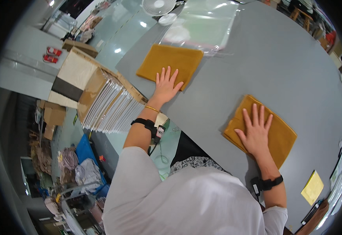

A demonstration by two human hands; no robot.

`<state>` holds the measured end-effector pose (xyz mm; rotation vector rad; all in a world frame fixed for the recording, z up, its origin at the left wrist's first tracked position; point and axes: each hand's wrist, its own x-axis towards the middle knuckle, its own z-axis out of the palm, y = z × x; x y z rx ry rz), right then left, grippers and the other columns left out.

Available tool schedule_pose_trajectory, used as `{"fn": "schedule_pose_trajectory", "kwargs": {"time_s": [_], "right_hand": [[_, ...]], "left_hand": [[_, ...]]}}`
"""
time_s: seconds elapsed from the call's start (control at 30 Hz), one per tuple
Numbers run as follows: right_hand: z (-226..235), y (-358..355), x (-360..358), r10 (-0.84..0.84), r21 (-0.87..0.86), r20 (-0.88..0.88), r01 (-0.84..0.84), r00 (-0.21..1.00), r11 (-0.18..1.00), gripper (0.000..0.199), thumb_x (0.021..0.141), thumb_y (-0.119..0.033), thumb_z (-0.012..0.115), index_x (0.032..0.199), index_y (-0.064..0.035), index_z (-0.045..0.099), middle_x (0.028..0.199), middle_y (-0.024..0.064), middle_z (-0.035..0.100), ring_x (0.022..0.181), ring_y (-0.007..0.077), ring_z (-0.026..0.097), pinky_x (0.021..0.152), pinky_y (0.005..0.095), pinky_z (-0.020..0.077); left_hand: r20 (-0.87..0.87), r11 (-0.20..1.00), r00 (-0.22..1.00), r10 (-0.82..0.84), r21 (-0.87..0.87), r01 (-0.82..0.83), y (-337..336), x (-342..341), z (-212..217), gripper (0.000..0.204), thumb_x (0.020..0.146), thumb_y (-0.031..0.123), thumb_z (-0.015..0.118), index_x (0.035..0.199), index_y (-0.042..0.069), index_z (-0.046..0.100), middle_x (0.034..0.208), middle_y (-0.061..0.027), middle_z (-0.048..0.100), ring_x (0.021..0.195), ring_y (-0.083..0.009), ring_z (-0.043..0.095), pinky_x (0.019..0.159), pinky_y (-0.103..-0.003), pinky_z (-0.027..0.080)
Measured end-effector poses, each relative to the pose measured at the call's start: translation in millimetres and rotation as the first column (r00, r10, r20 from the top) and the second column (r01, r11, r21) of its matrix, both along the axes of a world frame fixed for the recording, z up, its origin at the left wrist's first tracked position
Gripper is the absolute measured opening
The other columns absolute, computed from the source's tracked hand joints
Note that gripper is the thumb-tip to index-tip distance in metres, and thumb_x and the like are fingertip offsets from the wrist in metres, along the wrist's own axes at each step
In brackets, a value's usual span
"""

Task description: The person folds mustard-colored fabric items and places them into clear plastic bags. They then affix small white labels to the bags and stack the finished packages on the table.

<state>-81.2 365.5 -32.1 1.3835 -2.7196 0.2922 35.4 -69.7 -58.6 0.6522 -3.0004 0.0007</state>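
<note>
Two folded mustard-yellow cloths lie flat on the grey table [210,102]. My left hand [167,86] rests palm down, fingers spread, on the near edge of the left folded cloth [175,58]. On the right folded cloth [280,137], my right hand [256,131] lies flat with its fingers spread, covering its middle. Neither hand grips anything. Both cloths look neatly squared, the right one turned at an angle to the left one.
Clear plastic bags [208,23] lie at the table's far side, near a white fan [158,6]. A stack of white sheets in a carton [112,103] stands left of the table. At the right are a yellow notepad [312,187] and further items along the edge.
</note>
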Motion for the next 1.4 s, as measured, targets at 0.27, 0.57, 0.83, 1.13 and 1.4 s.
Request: {"fn": "schedule_pose_trajectory", "kwargs": {"time_s": [0.27,0.57,0.83,1.13,1.4], "right_hand": [[-4.3,28.1,-45.7,-0.183,0.144,-0.061,0.190,0.981,0.971,0.077,0.102,-0.052,0.058,0.166,-0.0172,0.036,0.176,0.0158,0.019,0.162,0.0430,0.011,0.126,0.0686,0.0057],[6.6,-110.5,-15.8,0.161,0.116,0.015,-0.162,0.987,0.980,0.083,0.098,-0.053,0.062,0.166,-0.0123,0.036,0.174,0.0225,0.020,0.161,0.0486,0.010,0.123,0.0732,0.0037],[-29.9,-295.9,-17.2,0.258,0.051,-0.201,-0.253,0.945,0.966,0.077,0.103,-0.057,0.055,0.168,-0.0228,0.032,0.176,0.0128,0.023,0.161,0.0428,0.016,0.122,0.0736,0.0138],[-44.0,-301.4,-122.9,0.411,0.297,-0.139,-0.358,0.901,0.885,0.073,0.111,-0.055,0.043,0.170,-0.0171,0.023,0.174,0.0206,0.021,0.161,0.0386,0.019,0.131,0.0508,0.0172],[35.8,-344.9,80.8,0.345,0.429,0.736,-0.796,0.582,0.426,0.030,0.109,-0.017,0.050,0.128,-0.0034,0.069,0.116,0.0154,0.075,0.104,0.0284,0.072,0.092,0.0385,0.0563]], "left_hand": [[-0.209,0.995,0.972,0.104,0.028,-0.100,-79.8,31.8,-16.6,0.075,0.107,0.062,0.044,0.164,0.013,0.040,0.172,-0.0246,0.024,0.160,-0.0465,0.014,0.129,-0.060,0.006],[-0.243,0.976,0.945,0.217,0.018,-0.219,-79.3,9.9,-2.3,0.075,0.106,0.062,0.043,0.162,0.012,0.043,0.170,-0.0255,0.028,0.159,-0.0464,0.018,0.129,-0.060,0.009],[-0.732,0.992,0.671,0.118,0.122,-0.041,-78.6,15.5,4.7,0.062,0.087,0.040,0.073,0.135,0.004,0.058,0.143,-0.0258,0.049,0.137,-0.0497,0.041,0.113,-0.064,0.034],[-0.736,0.844,0.668,0.114,0.427,0.326,81.8,300.2,-7.3,0.030,0.102,0.031,0.060,0.120,0.008,0.066,0.116,-0.0128,0.065,0.107,-0.0323,0.065,0.086,-0.046,0.055],[-0.320,-0.521,-0.655,0.684,0.414,-0.747,268.4,870.7,103.6,0.028,0.098,0.009,0.062,0.124,0.004,0.067,0.114,-0.0159,0.070,0.098,-0.0349,0.068,0.087,-0.044,0.055]]}}
